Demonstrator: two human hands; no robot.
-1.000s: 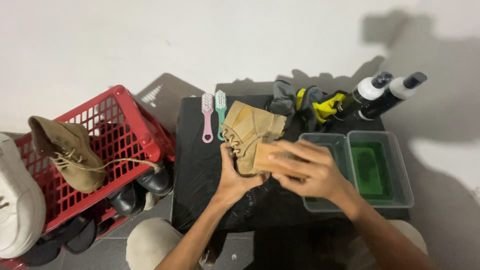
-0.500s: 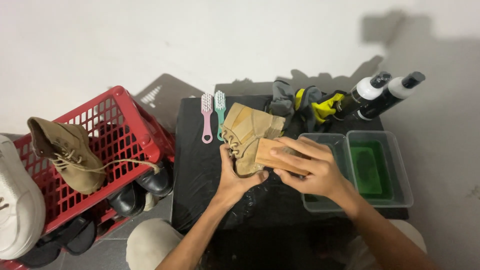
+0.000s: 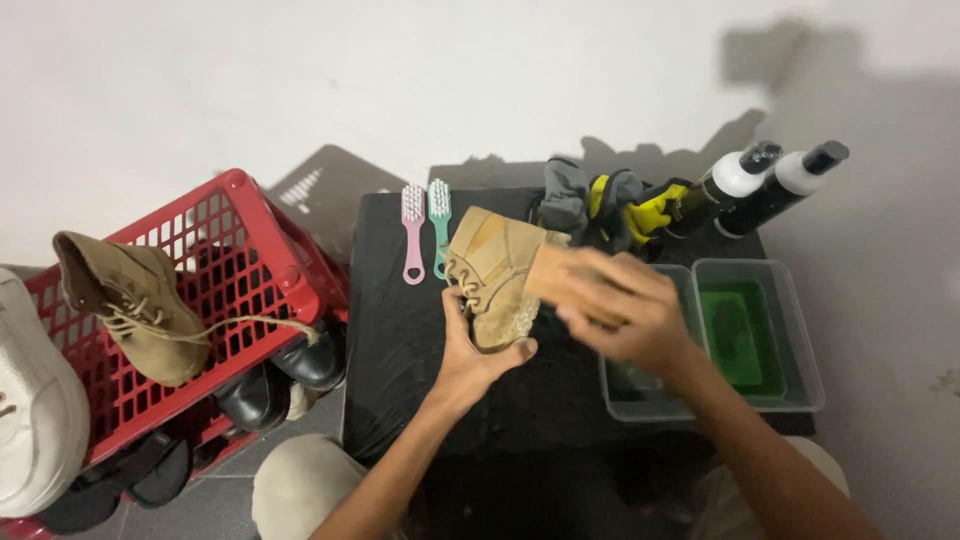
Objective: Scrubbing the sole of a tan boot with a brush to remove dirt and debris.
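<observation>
A black cloth-covered surface point(image 3: 400, 340) is taken as the landmark. To its left a red plastic crate point(image 3: 225, 260) is seen, with a tan lace-up boot point(image 3: 135, 305) perched on its rim and dark shoes point(image 3: 290, 375) tucked below. On the right part of the surface two clear plastic tubs are set side by side, one holding green liquid point(image 3: 745, 340), the other point(image 3: 640, 385) partly hidden by the right hand. At the far right edge two dark bottles with pale caps point(image 3: 760, 185) are laid, with a grey and yellow bundle of cloths point(image 3: 610, 200) beside them. Above the middle of the surface a second tan suede boot point(image 3: 490, 270) is held: the left hand point(image 3: 475, 350) is wrapped around its sole and heel, fingers closed on it. A light wooden-backed brush point(image 3: 560, 275) is gripped in the right hand point(image 3: 625, 310), pressed against the boot's side; the hand is blurred. Brushing appears under way; how much remains cannot be judged. A pink point(image 3: 412, 235) and a green hand brush point(image 3: 438, 225) lie unused at the far edge.
</observation>
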